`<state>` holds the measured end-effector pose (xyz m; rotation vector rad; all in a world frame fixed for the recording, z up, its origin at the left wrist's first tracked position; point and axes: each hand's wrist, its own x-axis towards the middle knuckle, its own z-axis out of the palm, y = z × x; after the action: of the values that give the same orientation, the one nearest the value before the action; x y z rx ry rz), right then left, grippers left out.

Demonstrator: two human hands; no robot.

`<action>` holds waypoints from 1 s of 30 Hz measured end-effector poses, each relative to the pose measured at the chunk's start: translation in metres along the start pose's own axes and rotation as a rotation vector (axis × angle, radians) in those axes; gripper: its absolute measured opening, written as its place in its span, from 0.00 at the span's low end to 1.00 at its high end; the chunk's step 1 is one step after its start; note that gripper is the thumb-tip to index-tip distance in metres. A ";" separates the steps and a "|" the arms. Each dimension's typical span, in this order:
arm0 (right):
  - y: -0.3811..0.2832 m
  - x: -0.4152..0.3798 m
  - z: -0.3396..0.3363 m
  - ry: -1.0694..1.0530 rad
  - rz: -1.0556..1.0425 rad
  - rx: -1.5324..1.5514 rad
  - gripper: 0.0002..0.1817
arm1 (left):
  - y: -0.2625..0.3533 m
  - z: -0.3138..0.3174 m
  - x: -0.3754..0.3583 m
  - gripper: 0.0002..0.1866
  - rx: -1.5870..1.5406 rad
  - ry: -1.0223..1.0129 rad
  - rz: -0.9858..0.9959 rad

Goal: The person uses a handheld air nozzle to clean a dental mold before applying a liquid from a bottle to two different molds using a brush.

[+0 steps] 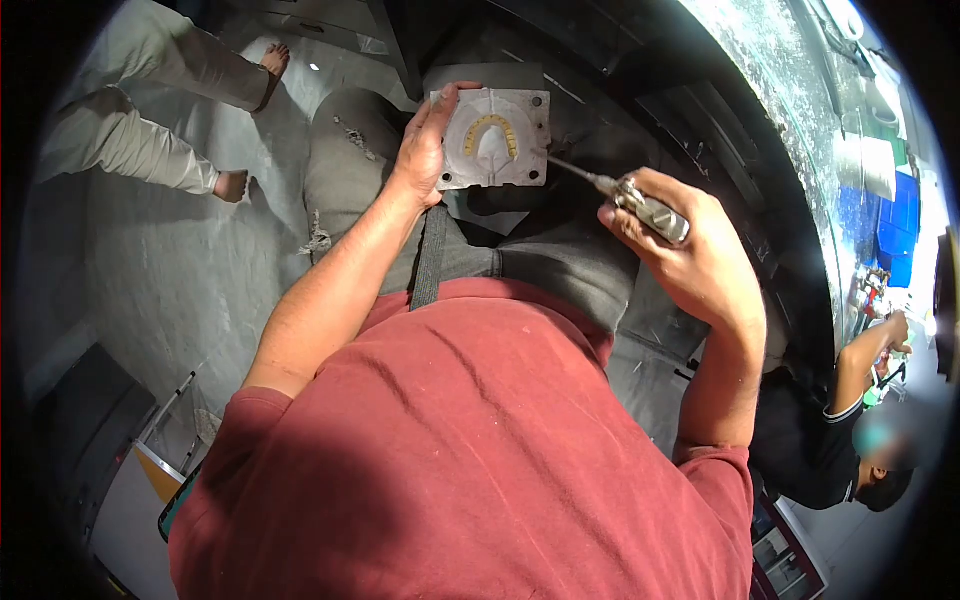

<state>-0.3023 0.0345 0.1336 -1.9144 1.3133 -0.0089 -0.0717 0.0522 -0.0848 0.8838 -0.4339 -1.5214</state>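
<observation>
My left hand [423, 150] is closed on the left edge of a dental flask half [490, 140], its thumb and fingers at the rim. The flask half is a squarish grey-white block with dark round holes near its corners. A pale plaster cast with a curved row of yellowish teeth [489, 132] lies in its middle. My right hand [690, 235] is wrapped round a silvery metal nozzle gun [650, 212]. From the gun a long thin tip runs up and left, ending close to the flask half's right edge.
Another person's legs [150, 110] and bare feet are at upper left. On the right runs a long worktop [770, 60] with a dark front and a blue container [900, 225]. A co-worker in a dark shirt [805, 440] sits at lower right, arm on the worktop.
</observation>
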 end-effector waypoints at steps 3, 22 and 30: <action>0.002 -0.004 0.003 0.004 -0.009 0.002 0.15 | 0.000 -0.001 0.000 0.30 0.013 0.000 0.006; -0.013 -0.004 0.018 0.024 -0.144 0.089 0.14 | 0.001 0.008 -0.007 0.26 0.112 0.055 0.027; -0.009 -0.018 0.011 0.077 -0.093 0.046 0.13 | 0.007 0.010 -0.018 0.25 0.152 0.033 0.089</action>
<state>-0.2991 0.0565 0.1384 -1.9509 1.2620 -0.1599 -0.0759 0.0662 -0.0683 0.9940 -0.5634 -1.4044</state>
